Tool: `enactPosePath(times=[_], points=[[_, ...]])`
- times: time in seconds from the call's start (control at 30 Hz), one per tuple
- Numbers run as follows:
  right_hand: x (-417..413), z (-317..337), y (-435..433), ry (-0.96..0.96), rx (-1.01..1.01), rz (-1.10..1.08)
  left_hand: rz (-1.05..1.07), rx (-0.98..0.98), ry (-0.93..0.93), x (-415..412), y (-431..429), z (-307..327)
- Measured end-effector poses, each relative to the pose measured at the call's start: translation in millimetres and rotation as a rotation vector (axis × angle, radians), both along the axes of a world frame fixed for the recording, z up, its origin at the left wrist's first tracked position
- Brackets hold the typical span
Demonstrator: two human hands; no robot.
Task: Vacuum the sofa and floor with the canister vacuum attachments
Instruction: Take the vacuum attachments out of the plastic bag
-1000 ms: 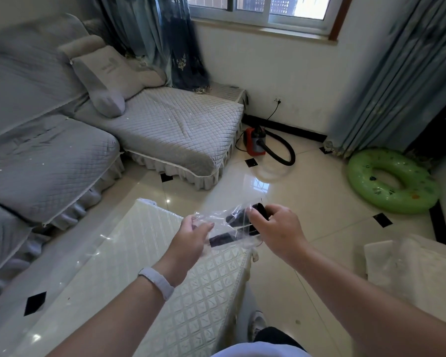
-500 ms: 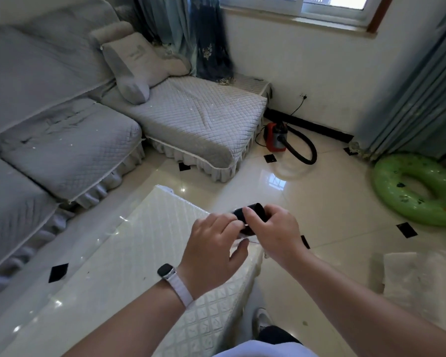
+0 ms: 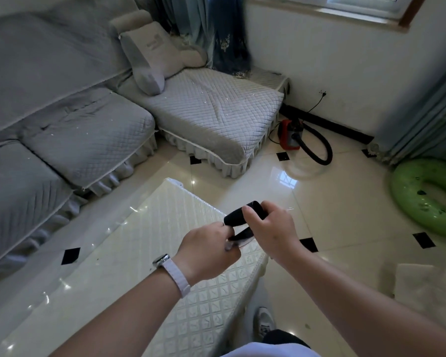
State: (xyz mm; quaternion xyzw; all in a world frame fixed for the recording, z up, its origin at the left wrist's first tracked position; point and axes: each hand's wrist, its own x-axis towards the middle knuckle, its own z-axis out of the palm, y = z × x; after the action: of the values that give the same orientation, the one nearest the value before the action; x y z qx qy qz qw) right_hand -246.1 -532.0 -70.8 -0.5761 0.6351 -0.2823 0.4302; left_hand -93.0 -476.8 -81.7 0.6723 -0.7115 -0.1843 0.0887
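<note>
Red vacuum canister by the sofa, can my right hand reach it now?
Probably not: the right hand grips a black attachment, and the canister sits far across open floor. Nothing blocks it, but you'd have to walk.

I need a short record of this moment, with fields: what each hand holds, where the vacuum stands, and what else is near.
right hand: grips a black nozzle
left hand: pinches a flat black part just below the nozzle
vacuum: on the floor, beside the sofa corner
table: below the hands, under a white quilted cover
swim ring: green, on the floor at the right
</note>
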Motion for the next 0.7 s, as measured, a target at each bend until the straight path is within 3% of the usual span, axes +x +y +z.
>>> enactPosePath(times=[0.23, 0.4, 0.7], points=[[-1, -27, -28, -0.254, 0.224, 0.040, 0.207, 0.155, 0.218, 14, -2, -42], [13, -96, -46, -0.153, 0.338, 0.148, 0.484, 0.321, 0.543, 32, -14, -107], [55, -254, -70, 0.117, 0.363, 0.379, 0.698, 0.474, 0.480, 73, -41, -273]])
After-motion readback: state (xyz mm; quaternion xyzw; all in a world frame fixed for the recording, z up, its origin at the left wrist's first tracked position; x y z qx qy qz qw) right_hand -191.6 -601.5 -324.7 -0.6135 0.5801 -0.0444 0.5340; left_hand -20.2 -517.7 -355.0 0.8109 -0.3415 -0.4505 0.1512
